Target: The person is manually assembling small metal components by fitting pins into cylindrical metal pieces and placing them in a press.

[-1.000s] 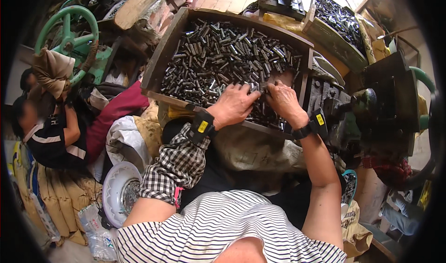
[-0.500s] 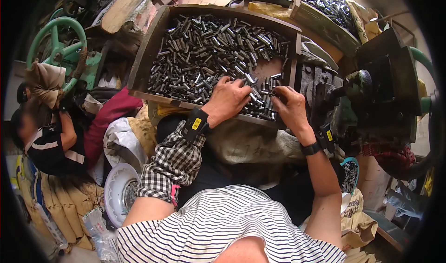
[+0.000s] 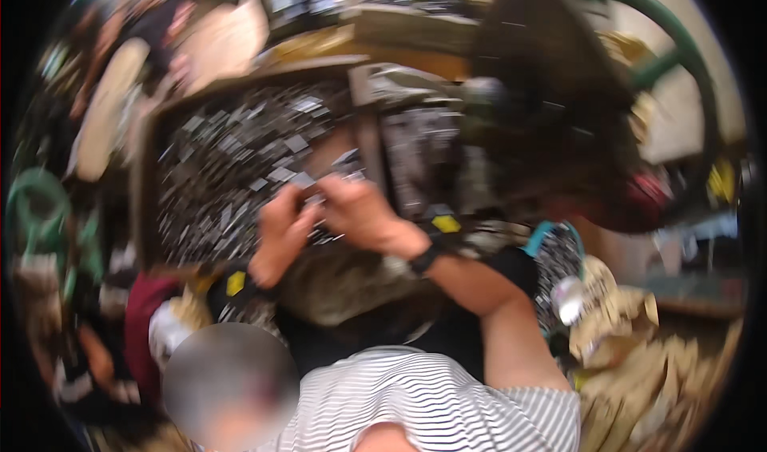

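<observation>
- View has swung right and blurred; the shallow wooden tray of small grey metal pieces (image 3: 240, 160) now sits centre-left of the frame.
- Left hand (image 3: 281, 232) and right hand (image 3: 361, 212) have drawn together at the tray's lower right corner; fingers curled over pieces, grip unclear.

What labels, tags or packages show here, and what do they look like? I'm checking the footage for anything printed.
Yellow patch: on the dark band at the left wrist, small and squarish.
Yellow patch: beside the dark band at the right wrist, small and squarish.
The picture is motion-blurred; no package, sign or screen can be made out, only a wooden tray of small metal pieces.
</observation>
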Tool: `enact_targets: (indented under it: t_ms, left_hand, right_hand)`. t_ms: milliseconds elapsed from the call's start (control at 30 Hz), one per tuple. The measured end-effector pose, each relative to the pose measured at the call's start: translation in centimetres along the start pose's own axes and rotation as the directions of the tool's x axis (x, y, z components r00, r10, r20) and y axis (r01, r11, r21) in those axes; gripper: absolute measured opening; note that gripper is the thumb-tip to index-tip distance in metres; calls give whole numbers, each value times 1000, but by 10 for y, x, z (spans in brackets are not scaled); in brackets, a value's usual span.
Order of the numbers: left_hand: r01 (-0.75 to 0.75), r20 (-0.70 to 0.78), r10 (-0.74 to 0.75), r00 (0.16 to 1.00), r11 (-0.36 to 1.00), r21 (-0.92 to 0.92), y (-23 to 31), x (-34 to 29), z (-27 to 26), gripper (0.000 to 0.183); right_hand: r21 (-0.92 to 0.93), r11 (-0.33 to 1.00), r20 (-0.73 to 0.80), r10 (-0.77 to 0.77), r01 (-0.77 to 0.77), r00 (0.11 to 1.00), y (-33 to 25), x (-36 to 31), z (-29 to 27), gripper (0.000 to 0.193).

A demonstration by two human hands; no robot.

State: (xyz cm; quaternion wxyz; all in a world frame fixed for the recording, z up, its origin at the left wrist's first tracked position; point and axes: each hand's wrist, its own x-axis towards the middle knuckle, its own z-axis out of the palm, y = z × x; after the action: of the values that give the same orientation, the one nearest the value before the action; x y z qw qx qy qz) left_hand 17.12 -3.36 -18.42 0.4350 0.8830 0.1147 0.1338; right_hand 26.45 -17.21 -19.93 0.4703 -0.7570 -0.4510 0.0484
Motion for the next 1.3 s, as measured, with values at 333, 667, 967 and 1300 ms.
enact_targets:
  t_ms: [333, 667, 967, 1300]
  left_hand:
    - [207, 156, -151, 976, 871, -446, -10, -3, 6, 13]
    - [167, 129, -130, 983, 925, -342, 4, -6, 8, 15]
    - [291, 237, -191, 952, 800, -524, -5, -10, 13, 15]
    - [390, 324, -222, 919, 409, -825, -11, -9, 6, 18]
  right_hand:
    - [25, 991, -12, 135, -135, 991, -1, -26, -16, 27]
    - [2, 999, -83, 40, -40, 996, 3, -18, -16, 25]
    - [651, 615, 115, 500, -445, 858, -2, -19, -18, 30]
    - [613, 620, 245, 441, -490, 863, -13, -14, -31, 15]
